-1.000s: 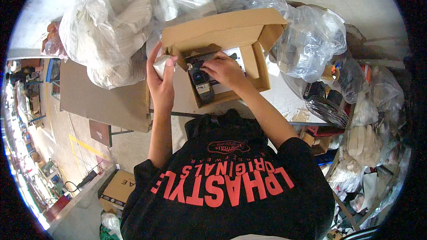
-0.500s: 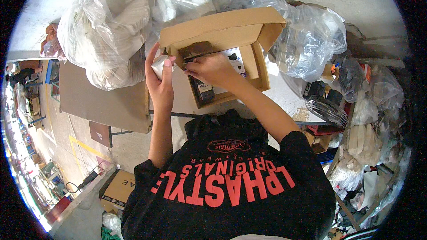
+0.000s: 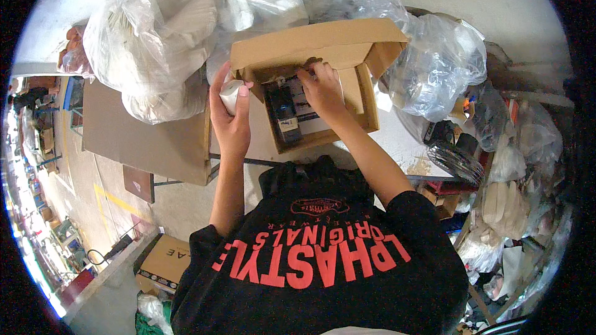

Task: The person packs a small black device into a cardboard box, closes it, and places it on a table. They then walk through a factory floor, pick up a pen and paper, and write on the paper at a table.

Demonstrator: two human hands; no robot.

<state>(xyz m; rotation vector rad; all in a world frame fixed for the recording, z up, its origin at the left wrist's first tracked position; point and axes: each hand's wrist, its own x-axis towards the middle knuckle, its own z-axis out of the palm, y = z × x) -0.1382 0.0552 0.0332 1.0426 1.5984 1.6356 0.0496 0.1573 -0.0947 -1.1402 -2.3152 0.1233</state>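
Keep your right hand (image 3: 323, 90) flat on the black device (image 3: 280, 108) inside the open cardboard box (image 3: 323, 49), pressing it square. Your left hand (image 3: 231, 118), at the box's left edge, is closed round a small white roll (image 3: 230, 93). A white label (image 3: 288, 126) sits just below your right fingers; clear plastic bags (image 3: 434, 62) bulge beyond both hands.

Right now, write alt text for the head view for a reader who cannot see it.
Seen from above, the right hand reaches into an open cardboard box on a table, onto a dark device inside. The left hand holds a small white object at the box's left edge, with clear plastic bags piled behind.
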